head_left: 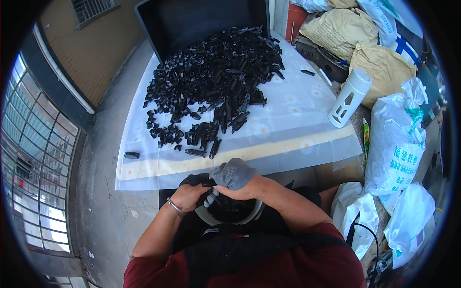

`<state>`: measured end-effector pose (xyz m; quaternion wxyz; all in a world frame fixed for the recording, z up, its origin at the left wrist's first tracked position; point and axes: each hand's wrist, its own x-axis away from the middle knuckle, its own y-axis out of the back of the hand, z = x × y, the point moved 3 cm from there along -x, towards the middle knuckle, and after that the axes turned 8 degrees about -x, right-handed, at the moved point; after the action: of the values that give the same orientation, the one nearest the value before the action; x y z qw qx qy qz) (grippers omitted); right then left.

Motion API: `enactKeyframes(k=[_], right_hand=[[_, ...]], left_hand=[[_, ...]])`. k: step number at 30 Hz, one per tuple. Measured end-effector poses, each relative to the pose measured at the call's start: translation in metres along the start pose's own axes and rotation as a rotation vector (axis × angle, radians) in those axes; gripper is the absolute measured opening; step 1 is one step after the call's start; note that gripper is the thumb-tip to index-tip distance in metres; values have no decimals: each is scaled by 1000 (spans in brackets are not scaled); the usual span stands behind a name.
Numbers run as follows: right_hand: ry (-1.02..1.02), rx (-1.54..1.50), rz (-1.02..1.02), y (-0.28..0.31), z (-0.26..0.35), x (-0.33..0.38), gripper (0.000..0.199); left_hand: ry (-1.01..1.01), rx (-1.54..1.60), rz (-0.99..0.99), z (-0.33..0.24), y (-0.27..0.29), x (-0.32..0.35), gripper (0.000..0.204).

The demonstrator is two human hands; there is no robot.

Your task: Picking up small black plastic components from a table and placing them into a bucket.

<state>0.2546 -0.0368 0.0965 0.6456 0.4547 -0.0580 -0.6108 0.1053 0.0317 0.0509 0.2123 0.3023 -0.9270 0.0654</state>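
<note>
Outdoor concrete floor, table (pixel 307 144) under white floral cloth. Heap of black plastic parts (pixel 216 72) mid-table, strays near front edge. Right hand (pixel 237 180), grey-gloved, closed on small black part over lap bowl (pixel 249 217). Left hand (pixel 188 194), bare, pinches same part. Risk: part slips from glove, misses bowl; lone part (pixel 131 155) at cloth edge may fall.

Both hands together above a round bowl (pixel 249 218) in the lap: left hand (pixel 188 196) bare, with metal bracelet (pixel 175 207); right hand (pixel 236 178) in grey knitted glove, gripping small black plastic part (pixel 208 183). Ahead, big heap of black plastic parts (pixel 216 77) on white flowered tablecloth (pixel 288 134). White perforated bottle (pixel 349 97) at right.
</note>
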Motion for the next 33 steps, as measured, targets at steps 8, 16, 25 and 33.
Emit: enactKeyframes(k=[8, 16, 25, 33], right_hand=[[0, 273, 35, -9, 5, 2, 18], [15, 232, -55, -5, 12, 2, 16], [-95, 281, 36, -6, -6, 4, 19], [4, 274, -185, -14, 9, 10, 17]], left_hand=[[81, 571, -15, 27, -16, -14, 31], [16, 230, -199, 39, -7, -25, 34], [35, 611, -165, 31, -14, -24, 32], [-15, 568, -281, 25, -21, -26, 30]])
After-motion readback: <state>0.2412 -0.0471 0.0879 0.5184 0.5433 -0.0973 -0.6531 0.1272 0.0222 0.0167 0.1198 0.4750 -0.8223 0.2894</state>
